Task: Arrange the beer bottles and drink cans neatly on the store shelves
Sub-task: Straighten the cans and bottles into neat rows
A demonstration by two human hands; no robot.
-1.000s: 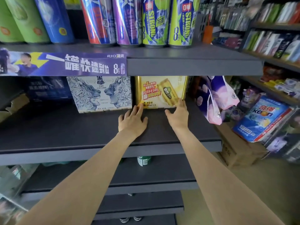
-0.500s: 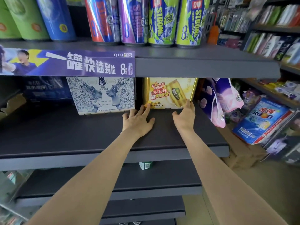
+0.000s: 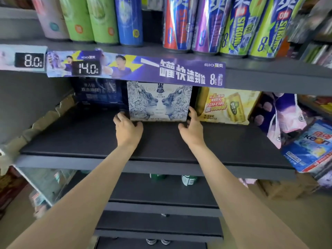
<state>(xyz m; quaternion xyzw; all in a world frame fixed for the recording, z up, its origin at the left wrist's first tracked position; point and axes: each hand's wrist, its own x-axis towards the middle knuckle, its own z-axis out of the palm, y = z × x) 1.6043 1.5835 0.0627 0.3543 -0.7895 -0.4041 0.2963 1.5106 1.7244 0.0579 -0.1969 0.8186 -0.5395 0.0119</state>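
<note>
Now left hand (image 3: 128, 129) and right hand (image 3: 192, 130) grip lion-print beer pack (image 3: 159, 101) sides on shelf (image 3: 89, 141).

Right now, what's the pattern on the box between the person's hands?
The lion box is white with two blue-grey lion heads facing each other, seen best in the head view.

Shop, stocked shelves (image 3: 154, 163), price tags (image 3: 29, 60) (digital), canned drinks (image 3: 208, 24) in rows
</note>
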